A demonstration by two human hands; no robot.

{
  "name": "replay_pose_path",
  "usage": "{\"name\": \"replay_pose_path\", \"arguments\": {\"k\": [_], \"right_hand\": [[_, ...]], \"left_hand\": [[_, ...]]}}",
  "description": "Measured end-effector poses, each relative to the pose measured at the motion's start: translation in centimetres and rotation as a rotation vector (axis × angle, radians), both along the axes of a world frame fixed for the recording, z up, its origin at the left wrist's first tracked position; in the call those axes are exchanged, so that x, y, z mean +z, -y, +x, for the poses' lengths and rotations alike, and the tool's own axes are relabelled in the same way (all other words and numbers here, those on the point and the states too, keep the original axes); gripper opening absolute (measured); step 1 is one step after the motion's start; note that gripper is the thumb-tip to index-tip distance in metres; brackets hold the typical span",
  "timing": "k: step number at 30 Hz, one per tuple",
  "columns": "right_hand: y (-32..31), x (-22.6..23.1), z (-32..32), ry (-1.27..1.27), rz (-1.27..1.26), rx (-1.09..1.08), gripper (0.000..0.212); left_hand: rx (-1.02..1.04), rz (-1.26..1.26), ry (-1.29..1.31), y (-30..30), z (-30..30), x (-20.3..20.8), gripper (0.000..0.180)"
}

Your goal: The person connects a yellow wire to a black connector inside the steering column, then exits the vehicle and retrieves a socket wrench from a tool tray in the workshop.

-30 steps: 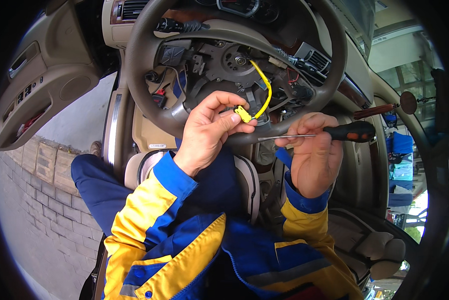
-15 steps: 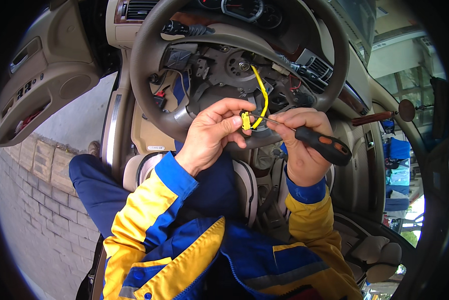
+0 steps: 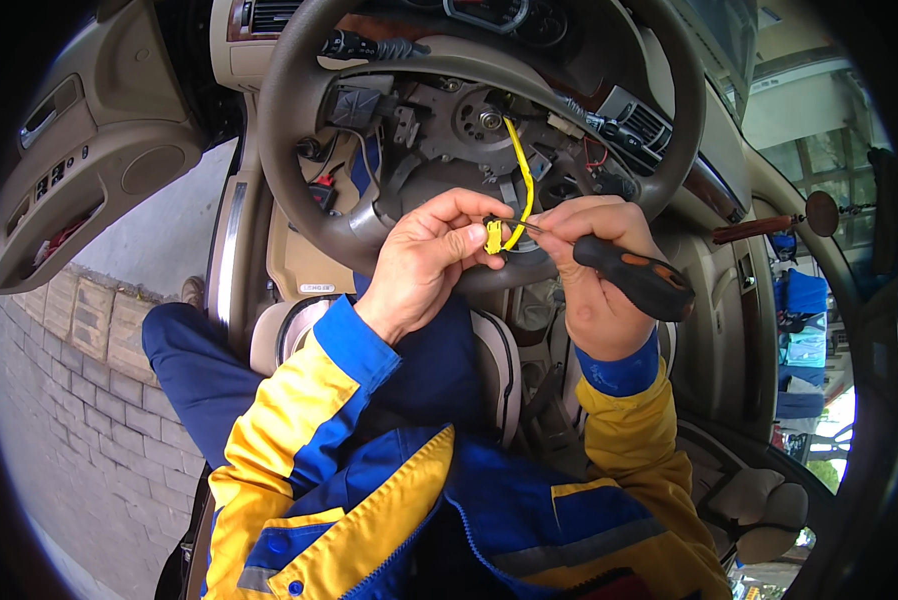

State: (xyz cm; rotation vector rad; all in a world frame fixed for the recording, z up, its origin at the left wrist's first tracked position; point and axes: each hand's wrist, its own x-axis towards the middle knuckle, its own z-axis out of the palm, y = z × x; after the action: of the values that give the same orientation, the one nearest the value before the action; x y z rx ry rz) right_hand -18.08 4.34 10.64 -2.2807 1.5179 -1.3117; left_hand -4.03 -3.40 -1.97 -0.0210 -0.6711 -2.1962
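The open car door stands at the far left, and the steering wheel fills the top of the view with its centre cover off, so the bare hub and its wiring show. Below the rim, over the blue trousers, the left hand pinches a small yellow connector between thumb and fingertips, just in front of the wheel's lower rim, with its yellow wire curving up into the hub. The right hand is closed around a screwdriver with a black and orange handle, whose thin tip meets the connector.
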Motion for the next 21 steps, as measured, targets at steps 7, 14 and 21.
{"name": "replay_pose_path", "arguments": {"k": [7, 14, 21], "right_hand": [[1.3, 2.1, -0.5, 0.074, 0.310, -0.006, 0.011], [2.3, 3.0, -0.8, 0.094, 0.441, -0.013, 0.011], [2.5, 3.2, -0.6, 0.059, 0.444, 0.018, 0.010]], "left_hand": [[-0.031, -0.017, -0.014, 0.1, 0.1, -0.5, 0.024], [-0.036, -0.007, -0.024, 0.1, 0.1, -0.5, 0.023], [-0.028, -0.021, 0.001, -0.1, 0.0, -0.6, 0.021]]}}
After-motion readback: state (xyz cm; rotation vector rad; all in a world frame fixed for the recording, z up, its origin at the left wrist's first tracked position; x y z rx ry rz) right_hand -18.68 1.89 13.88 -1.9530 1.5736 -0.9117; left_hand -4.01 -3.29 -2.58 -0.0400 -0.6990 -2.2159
